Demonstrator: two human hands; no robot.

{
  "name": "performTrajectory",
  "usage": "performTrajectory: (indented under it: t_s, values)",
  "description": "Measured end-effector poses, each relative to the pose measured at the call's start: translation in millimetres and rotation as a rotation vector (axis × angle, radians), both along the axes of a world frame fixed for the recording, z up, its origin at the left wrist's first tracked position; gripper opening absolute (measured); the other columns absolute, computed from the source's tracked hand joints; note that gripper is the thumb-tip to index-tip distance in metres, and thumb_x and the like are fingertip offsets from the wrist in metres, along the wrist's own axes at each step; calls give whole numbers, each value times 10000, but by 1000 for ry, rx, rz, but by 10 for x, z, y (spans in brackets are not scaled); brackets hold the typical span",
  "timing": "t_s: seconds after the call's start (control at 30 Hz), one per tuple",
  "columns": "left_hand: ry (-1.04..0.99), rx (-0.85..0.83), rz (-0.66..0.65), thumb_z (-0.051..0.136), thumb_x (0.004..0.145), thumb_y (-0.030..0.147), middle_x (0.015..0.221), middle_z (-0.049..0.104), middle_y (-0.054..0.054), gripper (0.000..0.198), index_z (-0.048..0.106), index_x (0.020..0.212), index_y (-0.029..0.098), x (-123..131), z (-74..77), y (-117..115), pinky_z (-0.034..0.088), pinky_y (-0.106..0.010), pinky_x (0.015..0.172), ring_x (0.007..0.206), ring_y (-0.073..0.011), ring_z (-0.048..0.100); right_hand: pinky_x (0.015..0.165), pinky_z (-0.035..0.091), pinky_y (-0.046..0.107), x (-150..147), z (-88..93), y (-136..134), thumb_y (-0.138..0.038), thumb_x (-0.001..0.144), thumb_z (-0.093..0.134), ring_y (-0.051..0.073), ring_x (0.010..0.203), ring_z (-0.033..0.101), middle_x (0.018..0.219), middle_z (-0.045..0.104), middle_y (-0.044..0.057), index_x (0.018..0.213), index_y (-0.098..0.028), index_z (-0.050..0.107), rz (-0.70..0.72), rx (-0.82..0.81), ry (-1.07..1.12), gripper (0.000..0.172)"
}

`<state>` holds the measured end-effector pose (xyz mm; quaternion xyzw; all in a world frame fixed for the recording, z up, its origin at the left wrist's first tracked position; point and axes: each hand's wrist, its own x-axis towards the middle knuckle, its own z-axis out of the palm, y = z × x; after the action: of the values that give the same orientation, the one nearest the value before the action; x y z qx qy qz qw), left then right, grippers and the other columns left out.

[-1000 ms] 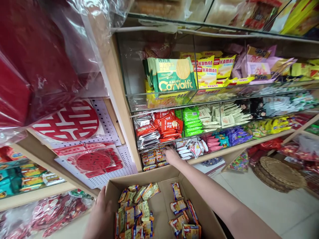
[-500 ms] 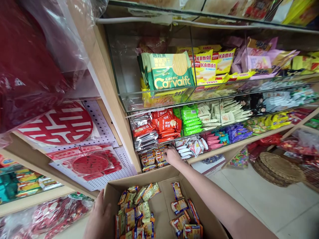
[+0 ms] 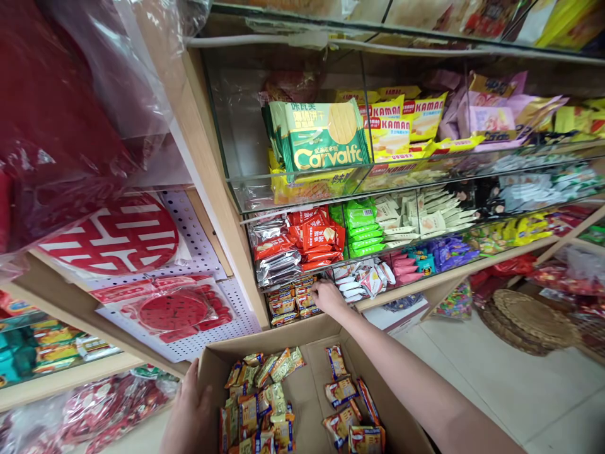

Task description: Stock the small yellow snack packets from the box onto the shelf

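Note:
My left hand [image 3: 189, 413] grips the left wall of an open cardboard box [image 3: 312, 391] low in the view. Several small orange and yellow snack packets [image 3: 258, 403] lie loose on the box floor. My right hand [image 3: 327, 296] reaches over the box into the lowest glass shelf bin. Its fingers press against a row of the same small packets [image 3: 290, 301] standing in that bin. Whether the fingers hold a packet is hidden by the back of the hand.
Glass shelf bins above hold red and silver packets [image 3: 302, 243], green packets [image 3: 360, 227] and Carvalfc cracker bags [image 3: 321, 139]. Red paper decorations [image 3: 113, 234] hang on the pegboard to the left. A woven basket [image 3: 529, 321] sits on the tiled floor at the right.
The view has shifted slightly. My right hand stays at the packet row in the lowest bin, and my left hand keeps its hold on the box wall.

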<state>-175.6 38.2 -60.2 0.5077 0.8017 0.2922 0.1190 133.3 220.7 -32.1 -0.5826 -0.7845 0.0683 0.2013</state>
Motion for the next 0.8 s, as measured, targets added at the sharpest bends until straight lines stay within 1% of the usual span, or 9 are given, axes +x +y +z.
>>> performTrajectory:
  t_s: [0.13, 0.33, 0.47, 0.53, 0.6, 0.67, 0.7, 0.73, 0.8]
  values:
    - [-62, -78, -35, 339, 772, 366, 1310, 388, -154, 609, 228, 1326, 139, -2, 7, 0, 313, -445, 996, 1233, -272, 359, 798, 375, 246, 2, 9, -13, -178, 773, 471, 181, 861, 543, 863, 635, 81, 826, -156, 670, -10, 17, 17, 207]
    - [-43, -97, -45, 307, 784, 355, 1293, 395, -171, 597, 235, 1320, 102, -12, 11, 10, 321, -432, 989, 1225, -280, 365, 777, 370, 243, -4, 18, -20, -223, 813, 445, 178, 863, 543, 877, 632, 83, 871, -152, 651, -13, 62, 67, 225]
    - [-27, -86, -57, 294, 788, 358, 1295, 405, -170, 597, 240, 1320, 92, -21, 1, 1, 324, -414, 993, 1230, -272, 366, 742, 369, 238, 8, 138, -45, -336, 855, 408, 166, 840, 536, 850, 630, 65, 838, -169, 641, 11, 105, 110, 287]
    - [-20, -72, -65, 298, 787, 357, 1301, 405, -174, 598, 246, 1317, 84, -37, -18, -1, 324, -405, 996, 1237, -271, 359, 732, 364, 244, 1, 220, -170, -353, 872, 368, 159, 799, 517, 782, 613, 61, 752, -166, 627, 57, 179, 122, 341]
    - [-26, -58, -69, 301, 788, 350, 1311, 396, -176, 595, 243, 1318, 86, -63, -50, 6, 321, -409, 1000, 1245, -271, 348, 724, 361, 261, -47, 240, -427, -339, 875, 347, 154, 737, 483, 681, 571, 50, 639, -173, 594, 201, 291, 115, 379]
    - [-36, -58, -65, 291, 792, 340, 1326, 376, -178, 591, 230, 1320, 81, -89, -89, 24, 300, -416, 1013, 1252, -269, 336, 704, 367, 271, -156, 128, -792, -329, 851, 381, 147, 663, 448, 592, 520, 26, 554, -187, 554, 447, 365, 89, 371]
    - [-36, -62, -64, 282, 794, 336, 1335, 364, -175, 589, 225, 1322, 80, -99, -106, 34, 286, -415, 1023, 1259, -265, 326, 697, 375, 267, -231, 13, -989, -318, 834, 413, 138, 630, 437, 576, 509, 12, 547, -194, 549, 571, 345, 78, 341]
    - [-34, -68, -64, 274, 796, 334, 1342, 355, -172, 587, 225, 1322, 78, -107, -120, 43, 271, -413, 1032, 1264, -262, 316, 679, 385, 259, -315, -138, -1179, -304, 808, 454, 127, 582, 424, 550, 495, -4, 541, -200, 550, 679, 302, 65, 302]
    - [-29, -75, -66, 262, 797, 334, 1344, 352, -170, 587, 227, 1321, 71, -111, -131, 54, 252, -410, 1043, 1268, -258, 309, 599, 400, 252, -483, -508, -1496, -372, 679, 595, 144, 587, 456, 575, 508, -5, 600, -206, 585, 793, 114, 52, 184]
